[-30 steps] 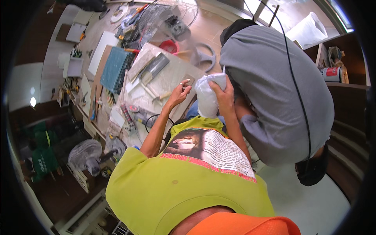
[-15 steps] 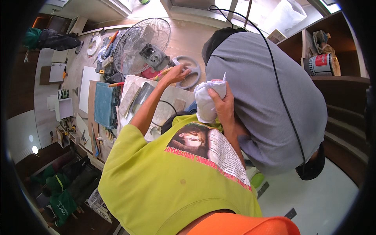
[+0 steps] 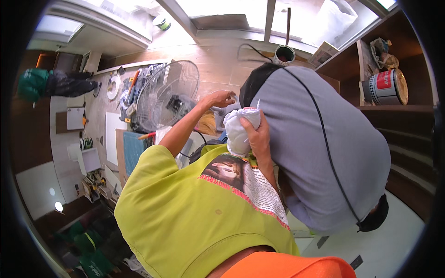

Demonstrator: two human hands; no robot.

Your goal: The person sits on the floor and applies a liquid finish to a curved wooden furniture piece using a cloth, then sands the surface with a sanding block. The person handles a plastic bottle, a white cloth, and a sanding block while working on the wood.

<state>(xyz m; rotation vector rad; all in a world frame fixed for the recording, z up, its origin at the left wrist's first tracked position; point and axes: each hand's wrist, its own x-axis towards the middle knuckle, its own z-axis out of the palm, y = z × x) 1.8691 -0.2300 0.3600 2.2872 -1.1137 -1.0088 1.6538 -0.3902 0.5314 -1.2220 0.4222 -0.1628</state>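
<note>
My right hand [image 3: 257, 137] is shut on a crumpled white bag [image 3: 237, 130], held up in front of my yellow-green shirt and pressed close to the grey-shirted back of a person [image 3: 320, 148] bent over at my right. My left hand [image 3: 221, 98] is stretched forward with its fingers apart and holds nothing. It hovers just right of a wire-caged fan [image 3: 164, 99] and above a small grey object. A black cable [image 3: 324, 139] runs across the other person's back.
Tools, a tape roll [image 3: 112, 88] and a white sheet [image 3: 112, 132] lie left of the fan, with a blue mat [image 3: 134, 150] below. An open paint tin [image 3: 283, 54] stands at the back. A wooden shelf at right holds a red and white can [image 3: 384, 85].
The view has swung, so the fan now fills the middle. My left hand has reached further forward, off the papers and past the fan. My right hand still grips the white bag.
</note>
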